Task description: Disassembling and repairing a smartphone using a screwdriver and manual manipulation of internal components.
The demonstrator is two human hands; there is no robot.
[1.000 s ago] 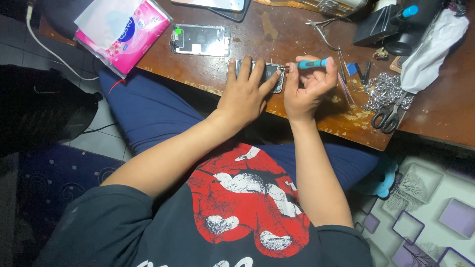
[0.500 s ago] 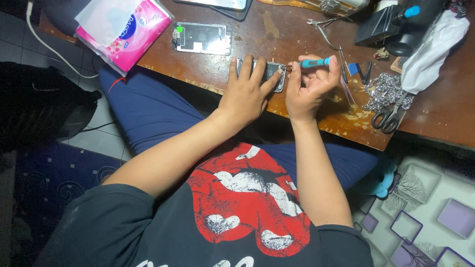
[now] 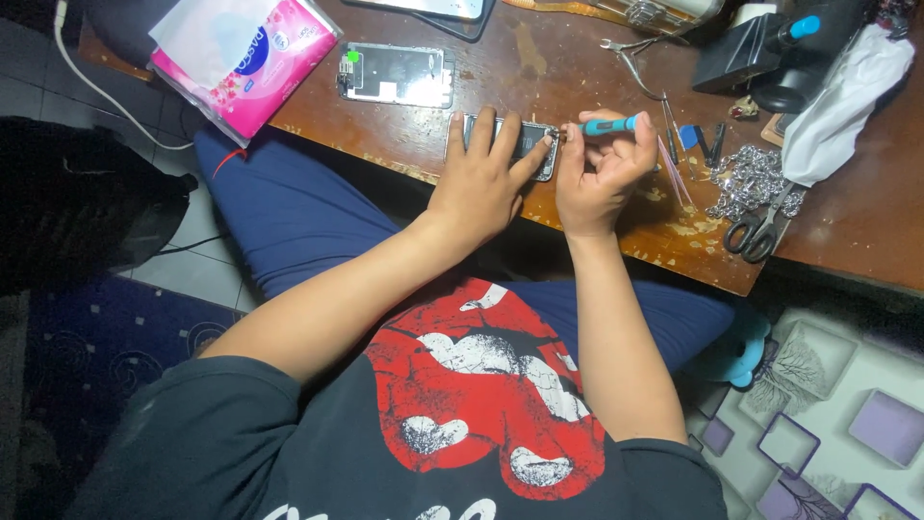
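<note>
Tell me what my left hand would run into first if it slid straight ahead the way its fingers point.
Probably the silver opened phone panel lying further up the brown wooden desk, beyond the dark phone body the left hand presses; depth is unclear.

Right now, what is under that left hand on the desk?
An opened phone lies flat under the left hand, which presses it to the wooden desk. Only its right end shows, where the right hand holds a screwdriver. The rest is covered.

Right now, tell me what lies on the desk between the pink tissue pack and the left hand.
In the head view, a detached phone screen panel lies face down between the pink tissue pack and the left hand.
</note>
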